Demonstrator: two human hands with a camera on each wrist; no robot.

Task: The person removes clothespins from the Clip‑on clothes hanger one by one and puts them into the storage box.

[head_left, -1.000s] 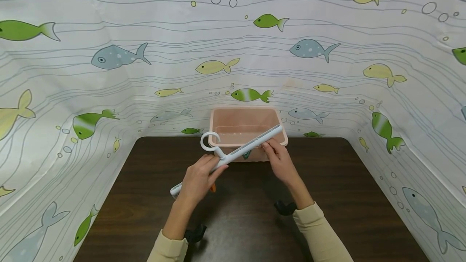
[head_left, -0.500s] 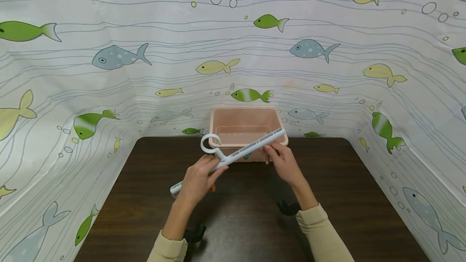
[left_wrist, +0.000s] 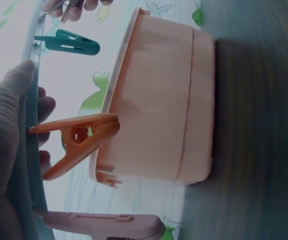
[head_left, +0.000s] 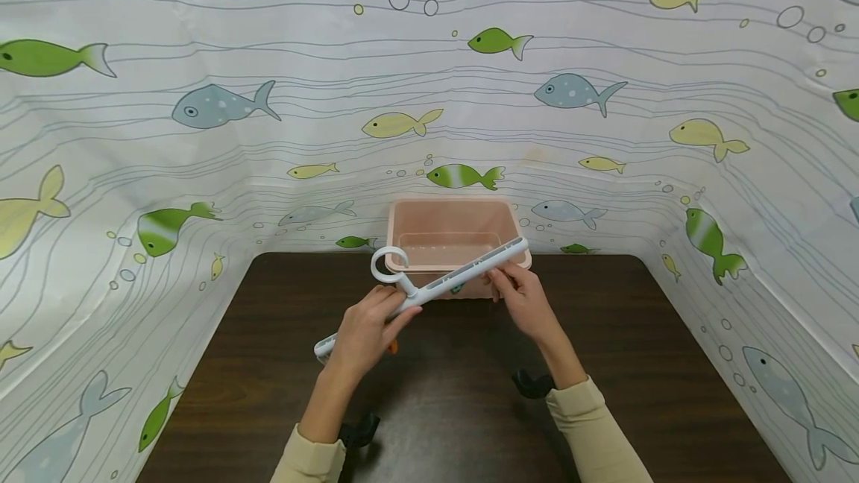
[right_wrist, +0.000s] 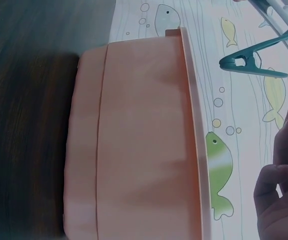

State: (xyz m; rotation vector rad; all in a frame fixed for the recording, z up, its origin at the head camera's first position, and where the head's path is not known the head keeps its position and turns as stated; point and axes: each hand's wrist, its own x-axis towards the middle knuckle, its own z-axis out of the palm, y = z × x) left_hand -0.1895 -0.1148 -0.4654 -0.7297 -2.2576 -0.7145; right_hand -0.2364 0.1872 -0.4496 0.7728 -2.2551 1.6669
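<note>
My left hand [head_left: 365,326] grips the middle of a pale blue hanger [head_left: 473,268], just below its round hook. The bar slants up to the right, in front of a pink bin. In the left wrist view, a teal clothespin [left_wrist: 71,44], an orange clothespin [left_wrist: 86,135] and a pink clothespin [left_wrist: 106,225] hang from the bar. My right hand [head_left: 526,300] is at the underside of the bar's right part. Its fingertips pinch what looks like another clothespin [left_wrist: 66,12], partly hidden at the top edge of the left wrist view.
The pink bin [head_left: 479,286] stands at the back of the dark wooden table [head_left: 463,401], close behind the hanger. A fish-patterned curtain [head_left: 416,73] encloses the back and both sides. Black straps are on both wrists.
My right hand has shifted slightly right and down along the bar, and its fingers have bent more beneath it. The bar's right end has dipped slightly. My left hand keeps its grip.
</note>
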